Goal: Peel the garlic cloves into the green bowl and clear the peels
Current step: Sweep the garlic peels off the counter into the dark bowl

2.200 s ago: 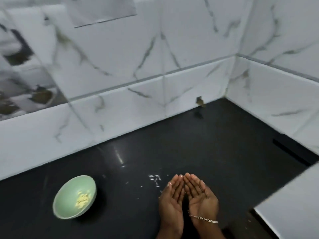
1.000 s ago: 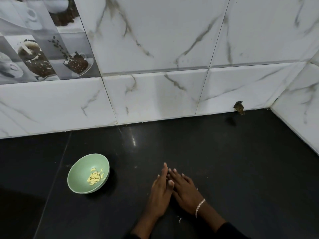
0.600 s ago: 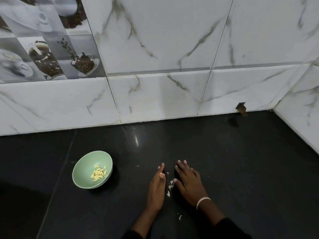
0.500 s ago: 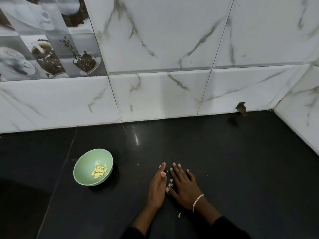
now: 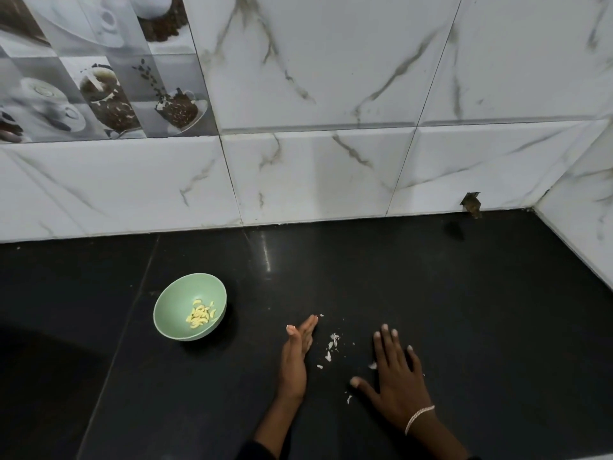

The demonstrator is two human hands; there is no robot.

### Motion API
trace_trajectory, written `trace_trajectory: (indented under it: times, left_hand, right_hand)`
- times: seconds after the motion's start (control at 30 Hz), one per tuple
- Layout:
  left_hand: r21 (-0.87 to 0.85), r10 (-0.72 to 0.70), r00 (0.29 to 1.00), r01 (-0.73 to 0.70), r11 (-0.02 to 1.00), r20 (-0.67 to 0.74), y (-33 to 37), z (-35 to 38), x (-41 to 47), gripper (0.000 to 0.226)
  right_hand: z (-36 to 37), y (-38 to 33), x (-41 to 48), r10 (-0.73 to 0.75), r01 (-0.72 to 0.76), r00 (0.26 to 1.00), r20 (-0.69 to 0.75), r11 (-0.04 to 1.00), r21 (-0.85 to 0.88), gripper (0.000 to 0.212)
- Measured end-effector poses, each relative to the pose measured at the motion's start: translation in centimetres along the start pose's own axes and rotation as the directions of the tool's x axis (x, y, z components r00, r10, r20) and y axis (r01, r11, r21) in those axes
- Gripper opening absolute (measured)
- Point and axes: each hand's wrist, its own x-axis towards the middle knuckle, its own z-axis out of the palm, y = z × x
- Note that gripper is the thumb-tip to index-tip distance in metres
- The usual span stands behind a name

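Note:
The green bowl (image 5: 189, 306) stands on the black counter (image 5: 431, 293) left of my hands, with several peeled yellow garlic cloves (image 5: 200, 317) inside. Small white garlic peels (image 5: 332, 343) lie scattered on the counter between my hands. My left hand (image 5: 296, 355) stands on its edge with straight fingers, just left of the peels. My right hand (image 5: 396, 376) lies flat, palm down, fingers spread, to the right of the peels; one peel bit shows beside its fingers. A bracelet is on the right wrist.
White marble wall tiles (image 5: 315, 167) rise behind the counter, and a side wall (image 5: 583, 227) closes it on the right. A small broken gap (image 5: 471, 204) sits at the wall's base near the corner.
My hands were pressed together over the peels; they have now drawn apart, the right hand sliding to the right, and the loose peels lie uncovered between them.

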Motion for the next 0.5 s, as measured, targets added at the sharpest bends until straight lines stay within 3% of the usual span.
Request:
trace_trajectory:
  times: [0.07,0.13,0.23,0.27,0.33,0.4,0.5]
  left_hand:
    - [-0.002,-0.005,1.000,0.005,1.000,0.004,-0.6,-0.1,0.0,0.064]
    - [0.099,0.060,0.998,-0.061,0.993,0.011,-0.9,-0.3,0.2,0.064]
    - [0.428,0.204,0.978,-0.198,0.882,0.032,-0.4,-0.5,2.2,0.070]
    - [0.577,0.235,0.968,-0.244,0.779,0.092,-0.3,-0.6,3.1,0.074]
    - [0.822,0.214,0.941,-0.334,0.461,0.262,-0.5,-0.9,4.6,0.079]
    - [0.893,0.161,0.912,-0.404,0.197,0.377,-1.1,-1.2,4.9,0.077]
    - [0.878,0.128,0.872,-0.478,0.019,0.472,-2.0,-1.4,2.8,0.074]
  right_hand:
    - [0.6,-1.7,-0.8,-0.184,0.183,0.982,0.043,0.983,0.005,0.101]
    - [-0.6,-2.6,0.4,-0.308,0.305,0.950,0.056,0.951,0.052,0.096]
    - [-2.7,-1.8,5.5,-0.267,0.267,0.964,-0.012,0.961,0.067,0.099]
    - [-3.3,-1.5,7.1,-0.250,0.250,0.968,0.007,0.968,0.036,0.102]
    - [-3.9,-1.2,9.2,-0.278,0.283,0.956,0.093,0.958,-0.050,0.107]
    - [-3.5,-1.5,9.7,-0.368,0.385,0.918,0.145,0.916,-0.110,0.109]
    - [-2.6,-1.6,7.9,-0.489,0.506,0.862,0.132,0.848,-0.158,0.111]
